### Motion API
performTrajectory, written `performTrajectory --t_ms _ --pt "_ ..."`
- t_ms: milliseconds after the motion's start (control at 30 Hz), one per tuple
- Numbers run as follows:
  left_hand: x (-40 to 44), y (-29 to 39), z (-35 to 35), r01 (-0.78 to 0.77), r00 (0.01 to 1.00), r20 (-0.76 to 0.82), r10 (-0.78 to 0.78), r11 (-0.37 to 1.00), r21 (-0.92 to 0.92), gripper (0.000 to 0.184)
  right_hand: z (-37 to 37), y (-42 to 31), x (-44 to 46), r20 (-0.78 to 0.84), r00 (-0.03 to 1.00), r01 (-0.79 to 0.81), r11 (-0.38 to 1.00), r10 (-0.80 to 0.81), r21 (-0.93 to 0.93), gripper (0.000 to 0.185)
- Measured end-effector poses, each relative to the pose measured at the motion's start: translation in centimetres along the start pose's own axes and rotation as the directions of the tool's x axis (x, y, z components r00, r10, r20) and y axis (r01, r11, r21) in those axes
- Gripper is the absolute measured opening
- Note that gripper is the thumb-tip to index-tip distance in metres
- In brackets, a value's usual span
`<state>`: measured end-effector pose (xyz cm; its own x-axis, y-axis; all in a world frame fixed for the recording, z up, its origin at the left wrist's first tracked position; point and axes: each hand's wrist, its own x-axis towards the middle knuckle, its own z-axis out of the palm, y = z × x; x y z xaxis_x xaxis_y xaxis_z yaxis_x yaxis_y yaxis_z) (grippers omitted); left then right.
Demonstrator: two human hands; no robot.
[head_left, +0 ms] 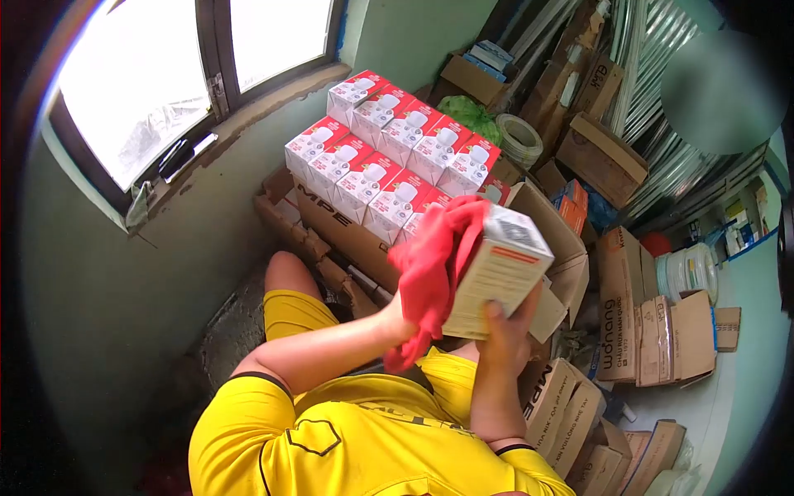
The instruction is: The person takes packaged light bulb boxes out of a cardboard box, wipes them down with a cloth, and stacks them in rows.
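Left hand [403, 321] buried in a red cloth [434, 256], right hand [509, 326] gripping a barcoded box [496, 285].

Only got the head cam: the box is held up tilted in front of the body, near the red-and-white product boxes [409, 132] lined up over an MPE carton [331, 215]. Right thumb [494, 310] is on the printed face. Can't tell how the left fingers sit, the cloth covers them and it's blurry. Worry is, if the right grip loosens, the box could slide, since cloth on cardboard probably doesn't bite much. Swing it too wide and a corner might knock something off the nearest row.
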<state>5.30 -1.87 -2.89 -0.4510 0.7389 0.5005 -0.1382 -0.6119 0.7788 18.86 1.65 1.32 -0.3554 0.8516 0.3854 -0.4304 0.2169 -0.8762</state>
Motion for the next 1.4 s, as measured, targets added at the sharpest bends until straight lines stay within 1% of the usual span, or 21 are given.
performTrajectory --t_ms 133,267,367,400,467,600,633,733,767,867,933,1000,1033,1067,1133,1167,1267,1300,1333,1367,1400 --pt "-0.1 -0.2 -1.0 0.203 0.971 0.164 -0.176 0.965 -0.165 0.055 0.0 0.3 -0.5 0.030 0.999 -0.025 0.999 0.026 -0.040 0.086" --pt "3.8 -0.5 -5.0 0.459 0.888 0.233 -0.396 0.759 -0.462 0.056 -0.6 1.9 -0.9 0.367 0.930 0.067 0.980 0.006 -0.185 0.097" --pt "3.9 -1.9 -5.8 0.533 0.837 0.247 -0.487 0.626 -0.569 0.056 -0.4 0.9 0.0 0.440 0.882 0.315 0.907 -0.170 -0.280 0.092" --pt "2.7 -2.7 -5.2 0.534 0.831 0.228 -0.507 0.612 -0.584 0.057 0.0 0.6 -0.2 0.336 0.926 0.238 0.956 -0.170 -0.172 0.089" --pt "-1.0 -4.1 -4.0 0.515 0.833 0.159 -0.530 0.637 -0.574 0.057 0.9 -0.3 -0.9 0.130 0.984 0.110 0.990 -0.121 0.086 0.084" --pt "-2.1 -0.4 -3.0 0.505 0.862 0.112 -0.493 0.822 -0.263 0.057 1.7 -0.5 -1.0 -0.151 0.961 0.250 0.961 -0.231 0.122 0.078" --pt "-1.8 1.9 -2.5 0.490 0.871 0.106 -0.479 0.858 -0.155 0.057 1.4 -0.1 -1.2 -0.091 0.974 0.211 0.977 -0.209 0.014 0.082" --pt "-0.6 -1.4 -4.8 0.418 0.891 0.254 -0.377 0.899 -0.128 0.057 0.4 2.2 -1.2 0.132 0.942 0.333 0.895 -0.307 -0.296 0.087" --pt "0.1 -3.1 -5.4 0.477 0.869 0.295 -0.398 0.832 -0.284 0.056 0.2 2.0 -1.1 0.258 0.883 0.468 0.763 -0.392 -0.445 0.091" --pt "1.5 -6.4 -6.9 0.563 0.822 0.400 -0.406 0.468 -0.681 0.054 0.8 1.5 -1.3 0.341 0.852 0.508 0.785 -0.397 -0.356 0.087" --pt "0.8 -2.2 -6.0 0.539 0.774 0.362 -0.519 0.243 -0.806 0.057 0.2 1.8 -2.4 0.264 0.895 0.427 0.864 -0.360 -0.268 0.090" --pt "-0.9 -3.4 -4.2 0.402 0.905 0.041 -0.424 0.816 -0.416 0.055 -0.4 2.2 -3.2 0.169 0.908 0.411 0.892 -0.383 -0.187 0.095" --pt "-0.1 -1.7 -3.3 0.086 0.996 0.032 -0.084 0.993 -0.086 0.050 0.7 0.9 -2.6 0.044 0.908 0.417 0.890 -0.416 -0.185 0.098" --pt "0.7 1.0 -2.9 0.006 0.999 0.046 -0.014 0.985 0.172 0.042 0.9 -0.1 -2.3 -0.044 0.892 0.429 0.873 -0.450 -0.233 0.100" --pt "1.9 3.5 -4.0 -0.247 0.969 0.169 0.181 0.747 0.617 0.042 0.9 -1.3 -1.3 -0.134 0.852 0.432 0.823 -0.507 -0.368 0.104" --pt "2.4 3.9 -4.2 -0.200 0.979 0.107 0.172 0.740 0.642 0.033 1.1 -1.6 -1.0 -0.155 0.832 0.433 0.798 -0.533 -0.419 0.106" --pt "3.9 3.4 -3.9 0.028 0.978 -0.208 0.013 0.981 0.193 0.027 1.8 -2.2 -1.5 -0.125 0.863 0.405 0.818 -0.489 -0.408 0.102" --pt "3.8 4.8 -3.0 -0.032 0.973 -0.226 0.050 0.996 0.080 0.025 2.0 -1.6 -2.1 -0.131 0.882 0.366 0.832 -0.453 -0.418 0.105" --pt "2.7 5.2 -3.1 0.070 0.994 -0.069 -0.080 0.989 -0.129 0.033 2.2 -1.0 -2.3 -0.139 0.898 0.326 0.843 -0.418 -0.427 0.109" --pt "2.2 5.6 -2.8 -0.063 0.993 0.090 0.071 0.994 -0.084 0.043 2.2 -0.1 -2.0 -0.126 0.902 0.338 0.856 -0.413 -0.391 0.106" --pt "1.9 5.9 -2.7 -0.201 0.944 0.256 0.209 0.978 -0.059 0.053 3.8 -0.3 -2.2 -0.266 0.924 0.226 0.953 -0.276 -0.201 0.105"
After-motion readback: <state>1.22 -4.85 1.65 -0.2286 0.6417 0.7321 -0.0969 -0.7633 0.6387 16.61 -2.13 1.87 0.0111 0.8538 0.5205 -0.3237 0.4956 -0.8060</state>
